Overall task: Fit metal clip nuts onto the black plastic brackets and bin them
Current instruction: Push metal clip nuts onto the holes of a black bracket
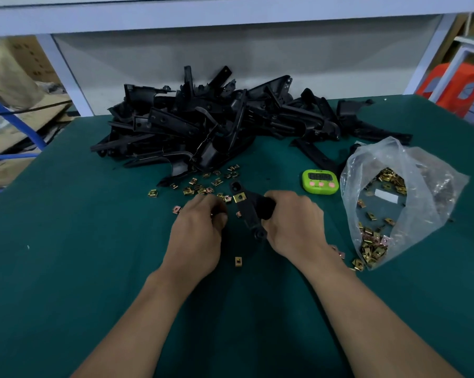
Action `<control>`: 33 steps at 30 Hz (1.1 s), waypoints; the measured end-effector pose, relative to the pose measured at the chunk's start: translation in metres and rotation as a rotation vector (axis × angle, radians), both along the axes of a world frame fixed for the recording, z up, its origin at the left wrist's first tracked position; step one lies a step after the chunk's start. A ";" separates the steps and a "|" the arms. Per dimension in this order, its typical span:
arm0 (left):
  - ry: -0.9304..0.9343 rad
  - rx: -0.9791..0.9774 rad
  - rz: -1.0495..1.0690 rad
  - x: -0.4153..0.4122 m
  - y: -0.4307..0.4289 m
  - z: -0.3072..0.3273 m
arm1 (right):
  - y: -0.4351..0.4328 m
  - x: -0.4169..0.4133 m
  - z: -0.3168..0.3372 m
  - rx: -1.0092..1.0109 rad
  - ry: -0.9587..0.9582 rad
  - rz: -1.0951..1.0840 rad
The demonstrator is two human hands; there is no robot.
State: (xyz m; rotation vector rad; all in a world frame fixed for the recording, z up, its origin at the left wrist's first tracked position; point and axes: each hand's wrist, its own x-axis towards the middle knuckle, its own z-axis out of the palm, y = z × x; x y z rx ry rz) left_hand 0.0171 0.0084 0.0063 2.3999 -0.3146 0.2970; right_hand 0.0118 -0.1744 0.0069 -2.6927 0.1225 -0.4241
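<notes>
landmark: green timer [320, 181], lying on the green mat [66, 241]
right hand [293, 225]: below and just left of the timer; fingers wrapped tight round the thick end of the held bracket [246, 211]
held bracket: left of the timer and a bit nearer the person; lies slanted between the two hands
fitted clip nut [239, 197]: brass, seated on the held bracket's far arm, left of the timer
left hand [200, 236]: further left of the timer; fingers curled down among the loose clip nuts [203, 186]; fingertips hidden, can't tell if anything is pinched
loose clip nuts: scattered on the mat left of the timer
stray clip nut [238, 261]: alone, below-left of the timer, between the wrists
bracket pile [203, 124]: behind the timer, mostly to its left
plastic bag [421, 186]: just right of the timer, open, more clip nuts inside
</notes>
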 end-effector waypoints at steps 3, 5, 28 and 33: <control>-0.020 0.005 -0.008 -0.002 -0.002 0.001 | 0.001 -0.001 0.000 0.011 0.000 0.010; -0.025 0.021 -0.016 -0.003 -0.003 0.000 | 0.002 -0.002 0.001 0.013 0.006 0.013; 0.316 0.285 -0.277 -0.018 0.004 0.029 | 0.000 0.002 -0.003 -0.012 -0.009 -0.002; 0.352 0.237 -0.365 -0.012 0.009 0.030 | 0.002 0.002 -0.001 0.000 0.002 -0.006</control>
